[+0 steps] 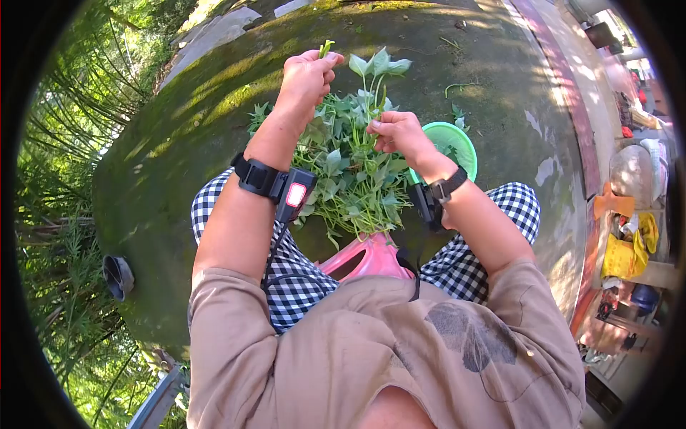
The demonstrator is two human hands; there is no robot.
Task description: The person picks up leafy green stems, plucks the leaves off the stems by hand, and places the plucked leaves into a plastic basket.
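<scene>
My left hand (308,80) is raised above the upper left of a leafy green pile (346,161), its fingers closed round short green stems (326,48). Lower and to the right, my right hand (404,137) pinches a leafy sprig (376,71), whose pale leaves stand up above the fingers. The pile lies between my knees, with many stems pointing down toward a pink plastic bag (371,257). Beside my right wrist sits a green round basket (461,146), partly hidden by that arm, with some leaves inside.
Mossy concrete ground (514,93) surrounds me. Loose leaves (459,116) and a thin stem lie beyond the basket. A dark pot (118,277) is at the left, near dense plants. Yellow cloth (623,256) and other household items stand along the right edge.
</scene>
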